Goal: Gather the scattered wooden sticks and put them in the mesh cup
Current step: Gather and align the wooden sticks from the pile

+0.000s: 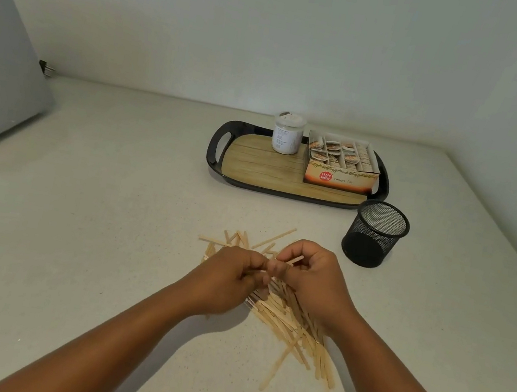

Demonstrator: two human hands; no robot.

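While the black mesh cup (375, 233) stands empty right of centre, just in front of the serving tray (219, 157), the wooden sticks (290, 319) lie heaped at lower centre. Over them the left hand (229, 273) and right hand (315, 275) meet, each pinching a stick. Light, stiff and probably slippery, they should bundle best gripped mid-length.

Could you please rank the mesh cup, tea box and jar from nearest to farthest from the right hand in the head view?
From the right hand:
1. Mesh cup, just beyond, to its right.
2. Tea box, on the tray's right side.
3. Jar, at the tray's back.
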